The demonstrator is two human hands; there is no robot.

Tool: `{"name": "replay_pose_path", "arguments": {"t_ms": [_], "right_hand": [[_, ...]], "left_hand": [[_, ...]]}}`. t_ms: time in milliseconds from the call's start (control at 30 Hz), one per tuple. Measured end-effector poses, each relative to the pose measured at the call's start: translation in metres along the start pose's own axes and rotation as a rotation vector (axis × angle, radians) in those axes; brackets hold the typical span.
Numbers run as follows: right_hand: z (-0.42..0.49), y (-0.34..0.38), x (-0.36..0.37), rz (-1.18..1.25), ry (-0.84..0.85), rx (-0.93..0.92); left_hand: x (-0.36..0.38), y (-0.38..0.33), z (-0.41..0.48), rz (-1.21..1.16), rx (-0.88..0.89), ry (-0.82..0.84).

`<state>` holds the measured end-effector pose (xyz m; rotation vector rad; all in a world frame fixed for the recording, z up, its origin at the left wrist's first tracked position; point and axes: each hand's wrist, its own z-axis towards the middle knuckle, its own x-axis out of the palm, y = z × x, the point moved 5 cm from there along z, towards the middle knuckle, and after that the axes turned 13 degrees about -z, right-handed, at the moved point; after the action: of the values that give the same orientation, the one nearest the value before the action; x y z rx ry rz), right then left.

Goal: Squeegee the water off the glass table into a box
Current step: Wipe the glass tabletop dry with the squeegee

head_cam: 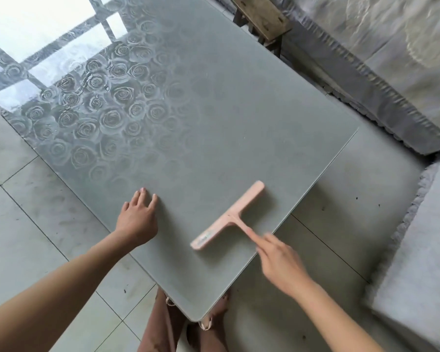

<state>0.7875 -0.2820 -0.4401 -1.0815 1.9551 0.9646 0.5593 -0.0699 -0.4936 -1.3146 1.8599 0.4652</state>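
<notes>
Right hand [277, 260]: blurred, fingers extended toward the handle end, nothing held. Pink squeegee [229, 217]: laid flat on the glass worktop [214, 123] near its right edge; judged to be light, stiff plastic with a soft blade, best gripped by the short handle. Left hand [137, 217]: spread flat on the glass. Pooled water [87, 80]: seen at the far left. No box is seen.

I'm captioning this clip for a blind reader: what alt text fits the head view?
A pink squeegee lies flat on a frosted glass table near its closest corner, with the person's right hand, motion-blurred, reaching its straight fingers to the handle. The left hand rests on the glass beside it.
</notes>
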Motion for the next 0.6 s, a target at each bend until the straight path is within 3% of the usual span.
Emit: {"name": "replay_pose_path", "arguments": {"t_ms": [133,267,367,433,600], "right_hand": [[0.037,0.027,-0.016,-0.093,-0.009,-0.083],[0.000,-0.033,-0.037,-0.094,-0.022,-0.009],[-0.039,-0.071,-0.033,-0.166,0.129,0.068],[-0.043,-0.065,-0.025,-0.190,0.198,0.065],[0.029,0.005,-0.016,-0.163,0.067,-0.050]], "left_hand": [[-0.003,0.000,0.004,0.020,-0.011,0.024],[0.002,-0.005,0.003,-0.007,-0.049,0.022],[0.004,-0.008,0.002,-0.019,-0.054,0.004],[0.005,-0.008,0.002,-0.029,-0.044,0.000],[0.003,-0.003,0.004,-0.056,-0.064,0.013]]}}
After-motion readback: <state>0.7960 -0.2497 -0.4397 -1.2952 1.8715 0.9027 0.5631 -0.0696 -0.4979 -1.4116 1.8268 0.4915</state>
